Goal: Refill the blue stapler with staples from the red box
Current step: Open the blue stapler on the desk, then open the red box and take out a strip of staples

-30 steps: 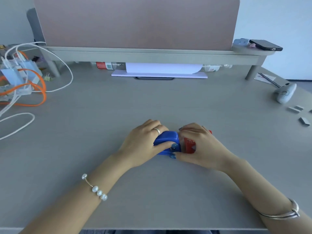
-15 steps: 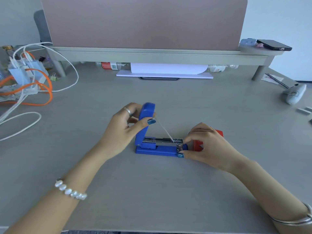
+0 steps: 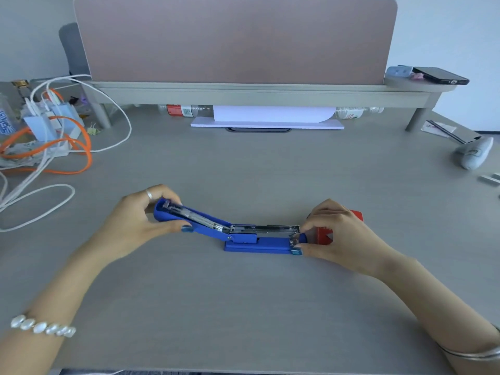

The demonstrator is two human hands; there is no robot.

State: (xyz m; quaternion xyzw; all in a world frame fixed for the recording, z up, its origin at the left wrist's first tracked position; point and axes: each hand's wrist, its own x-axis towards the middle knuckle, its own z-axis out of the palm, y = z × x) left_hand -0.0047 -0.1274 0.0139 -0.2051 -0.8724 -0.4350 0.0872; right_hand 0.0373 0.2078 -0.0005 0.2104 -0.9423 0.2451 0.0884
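Grey desk (image 3: 243, 307); pink partition (image 3: 232, 39); cables (image 3: 54, 147) left.

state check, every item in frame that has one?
blue stapler: base flat on desk, top arm swung fully open to the left
staple channel: exposed
left hand: grips the open top arm
right hand: pinches the stapler's front end
red box: behind right hand, lid state hidden
phone: flat on shelf

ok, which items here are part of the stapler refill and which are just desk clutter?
In use:
blue stapler, opened flat
red staple box
left hand
right hand

Clutter:
black phone
orange cable
white cables
grey stapler
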